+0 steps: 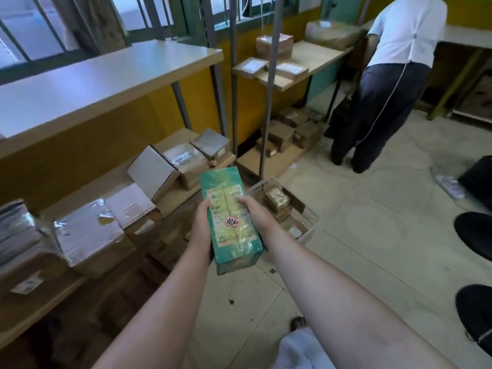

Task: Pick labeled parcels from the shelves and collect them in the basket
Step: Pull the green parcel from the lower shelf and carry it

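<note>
A: Well, where is the green parcel (231,219) right now?
B: Up in the air in front of the person, over the floor (372,235), held lengthwise away from the body. In this view its far end sits just left of the white basket (310,230).
A: And the hands?
B: Both are on it. The left hand (203,218) grips the left long edge, with the thumb lying on the top face beside the label (226,202). The right hand (251,207) grips the right long edge, fingers curled over onto the top face.
A: Anything legible on the parcel?
B: A pale printed label with a barcode, all under glossy tape, and a small red-bordered sticker (233,222) with dark characters near the middle. The fine print is too small to read.
A: What's in the basket?
B: It stands on the floor near the shelf's end, with a few brown parcels (277,199) lying in it.
A: And the shelves?
B: On the left, the lower shelf (175,198) carries taped cardboard boxes (87,235) in a row, plus a white box (153,171) tilted among them. The upper shelf board (106,78) is above it. Farther back, a second rack (314,54) holds more brown packages.
A: Anyone else around?
B: A person in a white shirt (404,30) bends forward at the far worktop (466,35), well apart from the basket.
</note>
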`<state>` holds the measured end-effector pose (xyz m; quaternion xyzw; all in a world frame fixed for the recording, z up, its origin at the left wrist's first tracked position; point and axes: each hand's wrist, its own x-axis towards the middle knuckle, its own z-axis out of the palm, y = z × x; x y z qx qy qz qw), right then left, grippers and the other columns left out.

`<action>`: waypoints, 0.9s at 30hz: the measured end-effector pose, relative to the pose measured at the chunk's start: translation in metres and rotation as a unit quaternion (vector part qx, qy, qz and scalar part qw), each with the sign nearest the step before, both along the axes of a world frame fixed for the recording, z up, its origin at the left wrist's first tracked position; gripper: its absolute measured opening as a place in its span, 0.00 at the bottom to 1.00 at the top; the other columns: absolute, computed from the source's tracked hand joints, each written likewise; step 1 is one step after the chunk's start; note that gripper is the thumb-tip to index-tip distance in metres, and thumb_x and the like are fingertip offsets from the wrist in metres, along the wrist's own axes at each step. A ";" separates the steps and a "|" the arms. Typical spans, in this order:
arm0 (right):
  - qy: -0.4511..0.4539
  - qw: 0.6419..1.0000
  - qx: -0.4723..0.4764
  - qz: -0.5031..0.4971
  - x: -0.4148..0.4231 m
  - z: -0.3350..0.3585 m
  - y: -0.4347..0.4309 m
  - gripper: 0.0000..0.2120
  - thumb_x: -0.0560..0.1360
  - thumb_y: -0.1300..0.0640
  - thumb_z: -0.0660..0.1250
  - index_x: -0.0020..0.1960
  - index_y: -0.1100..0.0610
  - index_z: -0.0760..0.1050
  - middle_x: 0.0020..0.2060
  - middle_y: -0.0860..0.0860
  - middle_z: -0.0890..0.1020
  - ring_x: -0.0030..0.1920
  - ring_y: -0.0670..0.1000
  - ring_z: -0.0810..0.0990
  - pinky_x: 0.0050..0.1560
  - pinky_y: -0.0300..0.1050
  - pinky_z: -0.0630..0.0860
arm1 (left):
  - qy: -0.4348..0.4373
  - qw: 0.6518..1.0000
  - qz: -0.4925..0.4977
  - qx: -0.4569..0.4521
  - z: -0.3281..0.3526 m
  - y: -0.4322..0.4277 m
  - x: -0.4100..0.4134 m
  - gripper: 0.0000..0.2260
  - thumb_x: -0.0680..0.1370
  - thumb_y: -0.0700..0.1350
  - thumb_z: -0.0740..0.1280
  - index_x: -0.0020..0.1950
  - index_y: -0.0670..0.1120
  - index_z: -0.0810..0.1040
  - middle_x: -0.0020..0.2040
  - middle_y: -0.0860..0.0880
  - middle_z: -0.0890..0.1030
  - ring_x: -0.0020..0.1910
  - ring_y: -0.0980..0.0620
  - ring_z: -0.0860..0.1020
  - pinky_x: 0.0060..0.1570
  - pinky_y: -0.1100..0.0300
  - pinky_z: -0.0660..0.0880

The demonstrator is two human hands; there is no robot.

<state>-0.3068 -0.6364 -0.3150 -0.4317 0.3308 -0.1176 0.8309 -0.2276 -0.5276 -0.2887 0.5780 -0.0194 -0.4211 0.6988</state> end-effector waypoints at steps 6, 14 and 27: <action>0.025 0.999 -0.026 0.030 0.001 -0.001 -0.116 0.19 0.77 0.49 0.65 0.64 0.56 0.77 0.55 0.61 0.84 0.50 0.59 0.84 0.55 0.55 0.79 | 0.012 0.999 0.008 -0.035 -0.004 -0.111 -0.005 0.15 0.84 0.51 0.54 0.55 0.45 0.77 0.38 0.47 0.86 0.35 0.50 0.85 0.30 0.59 0.80; 0.070 0.994 -0.030 0.074 0.012 -0.023 -0.235 0.21 0.71 0.43 0.69 0.61 0.51 0.80 0.56 0.60 0.84 0.57 0.64 0.82 0.63 0.66 0.75 | 0.054 0.997 0.048 0.006 -0.024 -0.222 -0.002 0.19 0.82 0.55 0.56 0.61 0.45 0.79 0.57 0.38 0.83 0.54 0.37 0.82 0.58 0.40 0.77; 0.160 0.986 -0.025 0.035 0.081 -0.102 -0.339 0.17 0.78 0.46 0.65 0.66 0.44 0.76 0.53 0.55 0.85 0.52 0.59 0.85 0.59 0.62 0.79 | 0.022 0.991 0.025 0.128 -0.116 -0.329 0.076 0.20 0.78 0.62 0.60 0.63 0.52 0.78 0.52 0.44 0.85 0.50 0.43 0.85 0.56 0.39 0.79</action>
